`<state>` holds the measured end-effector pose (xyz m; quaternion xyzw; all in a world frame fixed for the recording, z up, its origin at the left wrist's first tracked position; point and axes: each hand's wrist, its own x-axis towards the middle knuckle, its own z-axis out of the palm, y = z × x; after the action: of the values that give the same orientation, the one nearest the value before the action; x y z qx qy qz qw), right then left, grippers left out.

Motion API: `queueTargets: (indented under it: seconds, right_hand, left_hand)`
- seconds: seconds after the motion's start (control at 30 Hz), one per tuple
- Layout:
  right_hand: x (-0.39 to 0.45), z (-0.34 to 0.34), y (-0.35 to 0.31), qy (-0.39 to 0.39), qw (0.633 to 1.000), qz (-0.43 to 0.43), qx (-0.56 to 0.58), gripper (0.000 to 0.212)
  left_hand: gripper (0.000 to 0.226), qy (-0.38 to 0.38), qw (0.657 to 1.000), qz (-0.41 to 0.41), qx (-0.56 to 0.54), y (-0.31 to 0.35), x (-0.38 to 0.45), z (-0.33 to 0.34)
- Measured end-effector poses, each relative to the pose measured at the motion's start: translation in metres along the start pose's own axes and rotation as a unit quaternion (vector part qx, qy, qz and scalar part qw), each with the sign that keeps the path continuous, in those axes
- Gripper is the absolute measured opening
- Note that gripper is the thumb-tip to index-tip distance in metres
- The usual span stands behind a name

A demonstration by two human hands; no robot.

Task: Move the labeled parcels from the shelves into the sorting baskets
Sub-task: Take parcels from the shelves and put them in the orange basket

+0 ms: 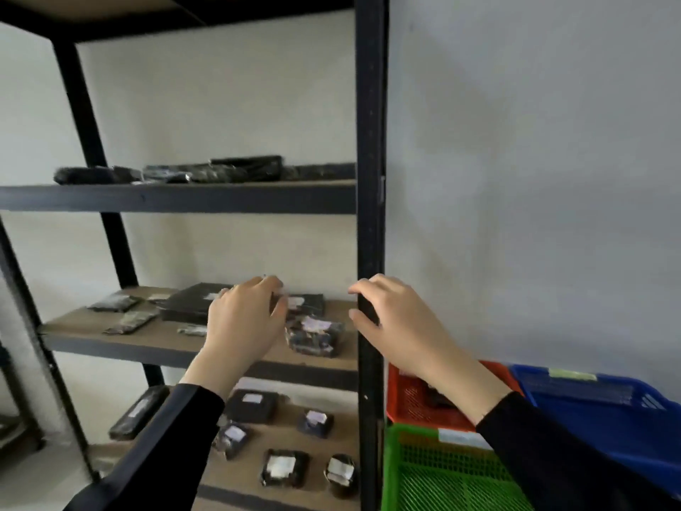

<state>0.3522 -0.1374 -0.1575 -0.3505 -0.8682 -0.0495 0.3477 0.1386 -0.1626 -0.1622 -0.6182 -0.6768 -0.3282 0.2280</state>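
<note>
Black wrapped parcels with white labels lie on a dark metal shelf unit [370, 215]. On the middle shelf, a flat black parcel [191, 302], a small one [307, 302] at the back and a crinkled one [315, 335] sit near my left hand [245, 319]. That hand hovers over them with loosely curved fingers and holds nothing. My right hand [394, 315] is beside the shelf's right post, fingers relaxed and empty. Several labeled parcels [283, 468] lie on the lower shelf. Red [412, 403], green [442, 473] and blue [597, 407] baskets stand to the right.
The upper shelf holds long black parcels [221, 169]. A pale wall fills the right side behind the baskets. A dark item lies in the red basket. Thin parcels [129, 320] lie at the middle shelf's left.
</note>
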Motion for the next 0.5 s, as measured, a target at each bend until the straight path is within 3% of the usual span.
queueTargets:
  seconds: [0.27, 0.5]
  right_hand:
    - [0.122, 0.016, -0.054, 0.066, 0.997, -0.032, 0.021, 0.034]
    - [0.241, 0.025, -0.047, 0.107, 0.992, 0.045, 0.058, 0.022]
  left_hand:
    - [0.035, 0.077, 0.996, 0.038, -0.002, -0.098, 0.085, -0.033]
    - [0.021, 0.126, 0.982, 0.068, -0.121, -0.167, 0.201, -0.037]
